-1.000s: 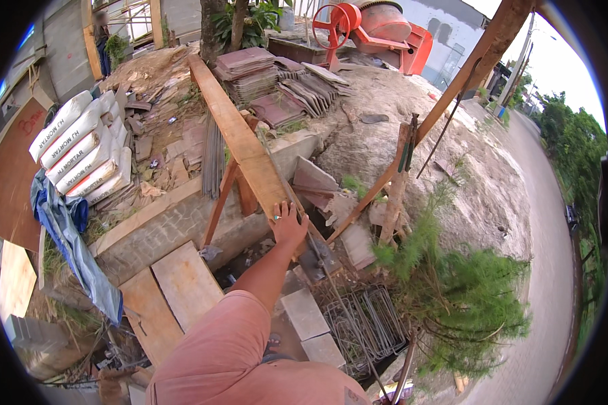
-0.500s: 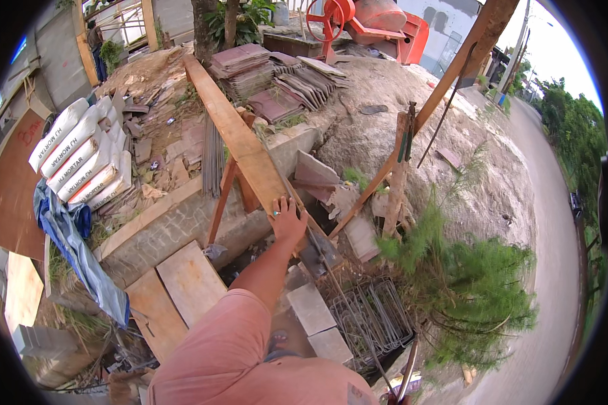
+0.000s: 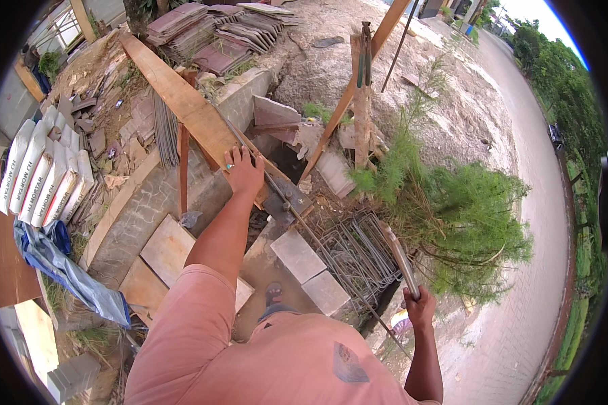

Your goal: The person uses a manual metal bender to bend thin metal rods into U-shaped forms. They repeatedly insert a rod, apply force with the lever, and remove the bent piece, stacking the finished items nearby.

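My left hand (image 3: 244, 172), wearing a ring, rests on the wooden plank (image 3: 182, 98), fingers spread beside and partly over a long thin steel rod (image 3: 321, 246). The rod runs diagonally across a dark metal plate with pegs (image 3: 284, 206) at the plank's near end. My right hand (image 3: 419, 304) grips a metal pipe (image 3: 397, 253) at lower right, raised beside several stacked bent steel stirrups (image 3: 358, 250). The plank stands on wooden supports (image 3: 182, 169).
Light slabs (image 3: 296, 260) lie near my foot. Mortar bags (image 3: 46, 175), a blue tarp (image 3: 74, 277) and stacked roof tiles (image 3: 226, 30) surround the spot. An upright wooden post (image 3: 360, 128), leafy branches (image 3: 452, 229) and a road (image 3: 513, 121) are rightward.
The view has shifted, moving the scene up and left. My right hand and forearm have come into view gripping the pipe. My left hand stays on the plank.
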{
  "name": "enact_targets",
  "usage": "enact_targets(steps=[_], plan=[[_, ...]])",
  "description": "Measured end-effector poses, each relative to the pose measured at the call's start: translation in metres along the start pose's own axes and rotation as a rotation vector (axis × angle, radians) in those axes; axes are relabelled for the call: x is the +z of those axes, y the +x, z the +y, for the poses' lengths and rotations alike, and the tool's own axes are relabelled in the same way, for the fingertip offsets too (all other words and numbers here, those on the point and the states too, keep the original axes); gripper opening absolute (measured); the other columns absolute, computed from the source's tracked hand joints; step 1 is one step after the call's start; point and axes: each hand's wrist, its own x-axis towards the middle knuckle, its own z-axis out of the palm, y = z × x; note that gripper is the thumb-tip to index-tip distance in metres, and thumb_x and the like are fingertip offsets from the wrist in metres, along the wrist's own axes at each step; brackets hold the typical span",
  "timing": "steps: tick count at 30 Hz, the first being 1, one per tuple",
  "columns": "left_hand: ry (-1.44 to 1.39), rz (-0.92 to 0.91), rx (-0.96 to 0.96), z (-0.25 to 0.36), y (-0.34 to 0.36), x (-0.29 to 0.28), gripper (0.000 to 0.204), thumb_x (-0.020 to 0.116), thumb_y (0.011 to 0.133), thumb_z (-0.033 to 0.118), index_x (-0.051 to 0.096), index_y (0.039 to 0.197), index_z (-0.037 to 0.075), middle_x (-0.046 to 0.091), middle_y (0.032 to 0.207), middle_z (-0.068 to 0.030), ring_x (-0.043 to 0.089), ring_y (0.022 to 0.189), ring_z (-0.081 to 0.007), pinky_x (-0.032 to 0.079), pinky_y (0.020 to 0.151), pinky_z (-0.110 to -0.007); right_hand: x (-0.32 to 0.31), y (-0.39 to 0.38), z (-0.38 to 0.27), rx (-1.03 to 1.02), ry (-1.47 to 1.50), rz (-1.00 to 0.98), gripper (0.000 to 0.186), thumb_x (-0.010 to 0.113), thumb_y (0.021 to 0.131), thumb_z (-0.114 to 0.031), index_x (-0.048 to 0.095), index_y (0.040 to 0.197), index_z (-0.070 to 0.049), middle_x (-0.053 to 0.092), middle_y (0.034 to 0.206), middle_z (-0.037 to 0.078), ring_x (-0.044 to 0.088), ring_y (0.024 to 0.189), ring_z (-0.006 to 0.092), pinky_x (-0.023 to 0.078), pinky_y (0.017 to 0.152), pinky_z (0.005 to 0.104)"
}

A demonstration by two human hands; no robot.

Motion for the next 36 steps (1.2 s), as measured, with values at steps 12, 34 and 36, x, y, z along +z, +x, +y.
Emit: enact_targets(steps=[12,34,36], plan=[[-0.033,-0.011,-0.002,0.002,-0.006,-0.003,0.063,0.045,0.094,0.044,0.035,0.146,0.010,0.023,0.156,-0.0089,0.012,0.146,-0.0302,0.023,0.110,-0.062,0.028,0.122,-0.078,-0.402,-0.309,-0.377,0.033,0.070,0.075,-0.042,0.066,0.079,-0.009,0.065,0.071,0.016,0.063,0.071,0.0379,0.051,0.066,0.0453],[-0.061,-0.015,0.011,0.006,-0.009,-0.006,0.063,0.046,0.093,0.042,0.037,0.145,0.009,0.024,0.155,-0.0098,0.011,0.146,-0.0324,0.025,0.107,-0.066,0.038,0.281,-0.181,-0.881,-0.573,-0.305,0.013,0.065,0.069,-0.016,0.068,0.081,-0.011,0.066,0.077,0.014,0.064,0.080,0.0352,0.049,0.074,0.0465],[-0.067,-0.007,0.014,0.005,-0.009,-0.005,0.063,0.047,0.093,0.042,0.037,0.145,0.009,0.024,0.155,-0.0097,0.011,0.146,-0.0324,0.025,0.107,-0.066,0.039,0.280,-0.183,-0.893,-0.561,-0.306,0.013,0.064,0.070,-0.014,0.069,0.082,-0.012,0.067,0.078,0.014,0.064,0.081,0.0344,0.049,0.076,0.0461]])
